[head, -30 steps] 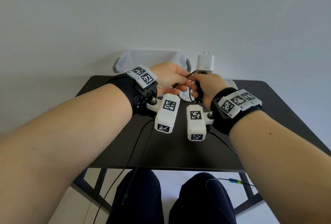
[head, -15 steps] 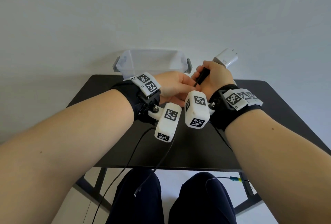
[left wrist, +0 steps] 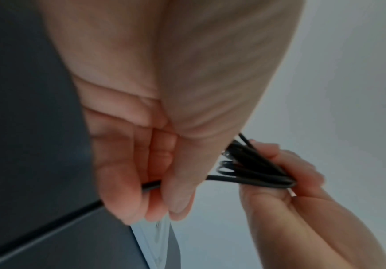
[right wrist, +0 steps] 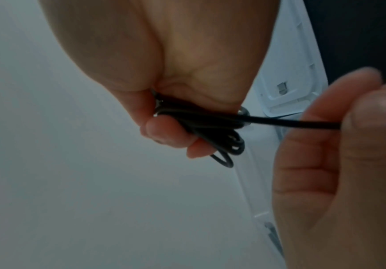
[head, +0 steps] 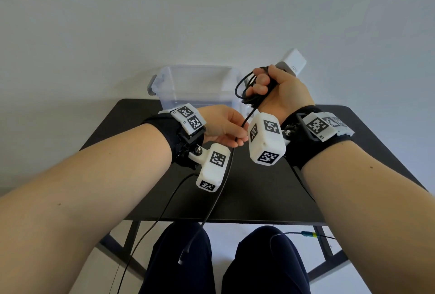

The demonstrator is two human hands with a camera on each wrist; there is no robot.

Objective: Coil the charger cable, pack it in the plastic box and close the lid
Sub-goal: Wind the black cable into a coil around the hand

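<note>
The right hand (head: 280, 91) has lifted higher than before, squeezing black loops of the charger cable (head: 247, 89) and its white plug (head: 293, 62) above the open plastic box (head: 195, 86), while the left hand (head: 223, 126) pinches the cable's loose end.

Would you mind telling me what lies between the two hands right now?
A taut stretch of the black charger cable runs from the coil gripped in the right hand to the pinching left hand; nothing else lies between, clearest in the right wrist view.
</note>
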